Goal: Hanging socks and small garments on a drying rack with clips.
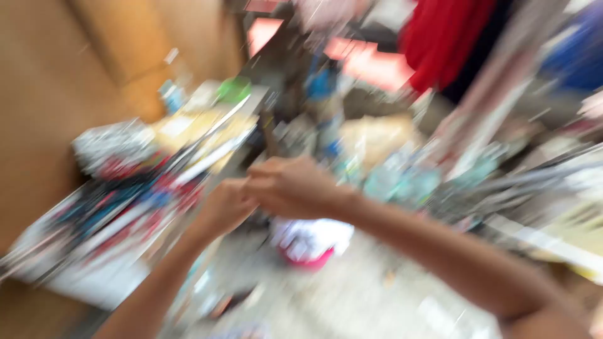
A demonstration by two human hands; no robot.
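Note:
The whole head view is smeared by motion. My left hand and my right hand are raised together in the middle of the frame, fingers curled and the two hands touching. Whether either holds anything is lost in the blur. Below them lies a white and pink bundle on a pale surface.
A cluttered rack of red, blue and white items runs along the left by a brown wall. A green lid sits further back. Red cloth hangs at the top right. Teal items and long pale strips lie to the right.

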